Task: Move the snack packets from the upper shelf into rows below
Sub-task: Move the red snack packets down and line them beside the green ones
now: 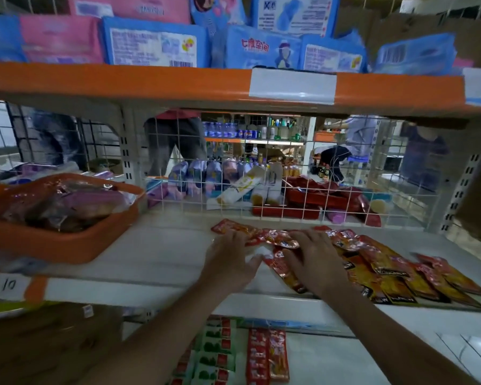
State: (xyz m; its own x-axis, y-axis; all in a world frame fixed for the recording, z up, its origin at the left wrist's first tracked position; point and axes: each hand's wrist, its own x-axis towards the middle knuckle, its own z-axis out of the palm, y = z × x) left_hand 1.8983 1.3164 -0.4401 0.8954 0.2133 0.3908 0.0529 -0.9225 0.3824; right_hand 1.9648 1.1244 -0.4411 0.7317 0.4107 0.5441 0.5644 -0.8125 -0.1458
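Lower rows (267, 354), 6 o'clock: green and red packets in lines. Left hand (231, 257), right hand (314, 257), centre: fingers apart, flat on red snack packets (386, 262) fanned toward 4 o'clock. Advice: gather few, square edges, then lower beside the red line

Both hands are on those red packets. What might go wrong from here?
The red packets at the right overhang the shelf edge; the right hand might nudge them off. The glossy pile under the left hand overlaps loosely, so a handful may slip on the way to the rows below.
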